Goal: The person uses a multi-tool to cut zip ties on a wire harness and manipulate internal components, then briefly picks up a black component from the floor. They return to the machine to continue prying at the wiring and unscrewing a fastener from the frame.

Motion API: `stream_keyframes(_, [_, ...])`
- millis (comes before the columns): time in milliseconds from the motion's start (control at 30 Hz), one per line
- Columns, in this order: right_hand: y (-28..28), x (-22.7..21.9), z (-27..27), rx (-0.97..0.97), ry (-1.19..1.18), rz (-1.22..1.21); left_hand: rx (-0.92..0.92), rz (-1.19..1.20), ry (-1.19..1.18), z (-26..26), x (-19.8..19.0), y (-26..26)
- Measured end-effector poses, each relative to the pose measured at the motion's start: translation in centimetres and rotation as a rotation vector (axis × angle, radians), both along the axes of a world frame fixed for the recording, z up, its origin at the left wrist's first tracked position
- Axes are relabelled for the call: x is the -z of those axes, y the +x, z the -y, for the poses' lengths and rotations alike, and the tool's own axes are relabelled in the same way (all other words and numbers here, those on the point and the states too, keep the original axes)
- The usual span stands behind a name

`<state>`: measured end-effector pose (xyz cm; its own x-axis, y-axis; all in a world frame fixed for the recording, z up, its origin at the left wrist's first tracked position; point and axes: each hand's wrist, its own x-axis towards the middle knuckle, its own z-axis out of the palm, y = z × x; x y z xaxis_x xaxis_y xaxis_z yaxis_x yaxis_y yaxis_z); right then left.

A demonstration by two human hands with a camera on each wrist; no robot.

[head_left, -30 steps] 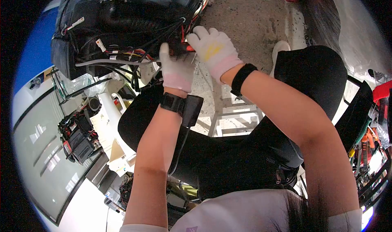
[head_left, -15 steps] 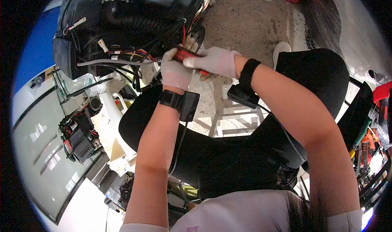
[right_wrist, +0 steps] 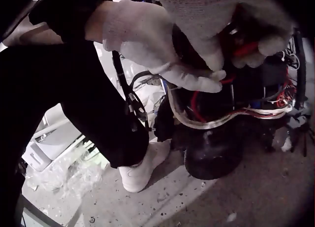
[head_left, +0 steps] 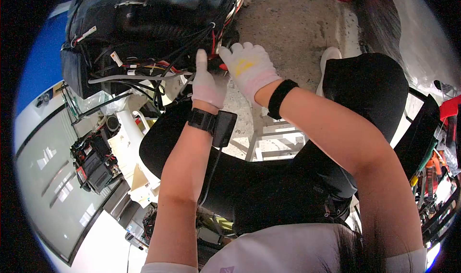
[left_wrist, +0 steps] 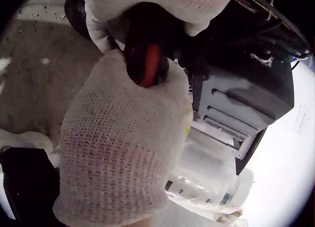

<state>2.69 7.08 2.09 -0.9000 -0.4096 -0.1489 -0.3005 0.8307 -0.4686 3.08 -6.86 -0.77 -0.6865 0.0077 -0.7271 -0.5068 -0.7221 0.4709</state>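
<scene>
Both hands wear white knit gloves with pinkish cuffs and meet at the edge of a large black housing (head_left: 153,18). My left hand (head_left: 209,85), thumb extended, holds red and dark wires at the end of the bundle; in the right wrist view a red wire (right_wrist: 198,106) runs up to its fingertips. Close beside it, my right hand (head_left: 249,69) curls its fingers round a small red-and-black piece (right_wrist: 245,50), its back turned up in the head view. The same red part (left_wrist: 151,64) shows between the hands in the left wrist view. The piece's kind cannot be made out.
Loose wires with white connectors (head_left: 116,58) and a grey cable (head_left: 134,77) trail along the housing. Underneath the hands stands a metal stool frame (head_left: 278,138) on the speckled floor (head_left: 288,23). A white shoe (head_left: 330,57) and the person's knees flank the work.
Half a second ago the right hand lay lower, reaching across with the red-and-black piece toward the left. It has swung up, back showing, much as one second ago. The left hand stays near the wires.
</scene>
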Motion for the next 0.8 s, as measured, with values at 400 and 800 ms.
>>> stream_keyframes(400, [-2.2,1.9,-1.1,0.060,-0.392,0.918,0.136,-0.057,0.159,2.0,1.6,0.2])
stream_keyframes(800, [0.4,0.6,0.2,0.084,-0.055,0.020,-0.010,0.001,0.012,-0.1,0.0,-0.4])
